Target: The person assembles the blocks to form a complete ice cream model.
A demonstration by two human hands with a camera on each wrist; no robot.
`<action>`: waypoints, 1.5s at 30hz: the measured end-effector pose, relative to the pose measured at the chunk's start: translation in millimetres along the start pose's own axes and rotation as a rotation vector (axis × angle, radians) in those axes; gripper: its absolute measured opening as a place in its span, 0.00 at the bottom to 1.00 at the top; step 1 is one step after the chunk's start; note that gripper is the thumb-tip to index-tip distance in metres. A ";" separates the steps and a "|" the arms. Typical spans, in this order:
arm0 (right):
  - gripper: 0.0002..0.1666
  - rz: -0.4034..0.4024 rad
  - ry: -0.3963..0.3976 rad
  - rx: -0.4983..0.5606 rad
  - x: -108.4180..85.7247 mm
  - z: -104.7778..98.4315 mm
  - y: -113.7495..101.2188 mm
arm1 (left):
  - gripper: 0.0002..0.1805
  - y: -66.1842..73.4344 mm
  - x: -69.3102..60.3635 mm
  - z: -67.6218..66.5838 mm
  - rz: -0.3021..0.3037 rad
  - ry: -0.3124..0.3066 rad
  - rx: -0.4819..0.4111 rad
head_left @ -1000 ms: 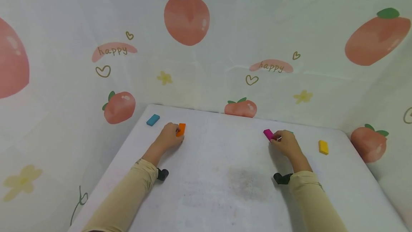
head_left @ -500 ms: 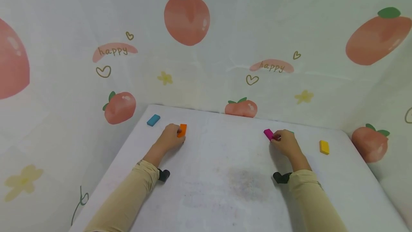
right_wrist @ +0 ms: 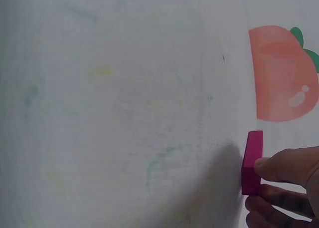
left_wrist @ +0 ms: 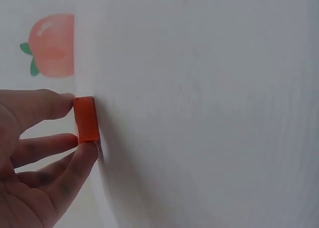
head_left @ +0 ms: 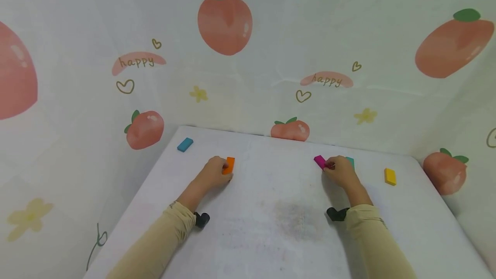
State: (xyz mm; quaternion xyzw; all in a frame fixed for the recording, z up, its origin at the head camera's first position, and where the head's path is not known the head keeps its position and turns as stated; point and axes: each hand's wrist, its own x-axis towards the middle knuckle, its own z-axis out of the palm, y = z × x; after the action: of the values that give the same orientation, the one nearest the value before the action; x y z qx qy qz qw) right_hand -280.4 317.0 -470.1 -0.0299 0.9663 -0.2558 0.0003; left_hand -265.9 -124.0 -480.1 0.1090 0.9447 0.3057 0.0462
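Note:
An orange block (head_left: pixel 229 165) is pinched by my left hand (head_left: pixel 214 173) over the left half of the white table. In the left wrist view, thumb and fingers of the left hand (left_wrist: pixel 37 153) grip the orange block (left_wrist: pixel 86 119) at both ends. My right hand (head_left: pixel 342 172) pinches a magenta block (head_left: pixel 320 162) on the right side. The right wrist view has the magenta block (right_wrist: pixel 252 163) between the thumb and fingers of the right hand (right_wrist: pixel 289 183). A teal block (head_left: pixel 350 162) lies just behind the right hand, partly covered by it.
A blue block (head_left: pixel 185 144) lies near the table's back left corner. At the right lies a yellow block (head_left: pixel 390 176). The white table (head_left: pixel 248 236) has a grey smudge, and a fruit-patterned cloth (head_left: pixel 263 63) hangs behind it.
My left hand has moved right and a little nearer with the orange block. The right hand and magenta block have shifted slightly left, so more of the teal block shows.

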 end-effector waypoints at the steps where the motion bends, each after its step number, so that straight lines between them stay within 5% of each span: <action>1: 0.15 0.000 -0.002 0.001 -0.1 0.4 -1.0 | 0.21 2.6 -1.3 1.5 0.007 -0.006 0.002; 15: 0.13 -0.044 -0.037 0.043 -2.4 15.8 -22.3 | 0.19 37.6 -24.6 20.2 0.082 -0.088 -0.033; 45: 0.10 -0.156 -0.188 0.107 -22.8 50.6 -82.5 | 0.16 94.1 -69.8 56.6 0.084 -0.189 -0.090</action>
State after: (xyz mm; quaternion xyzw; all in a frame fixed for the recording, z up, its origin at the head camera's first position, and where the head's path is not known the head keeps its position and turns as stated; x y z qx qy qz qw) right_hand -252.1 221.7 -473.6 -0.1286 0.9417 -0.3022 0.0724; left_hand -172.6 -34.0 -469.2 0.1746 0.9161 0.3378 0.1269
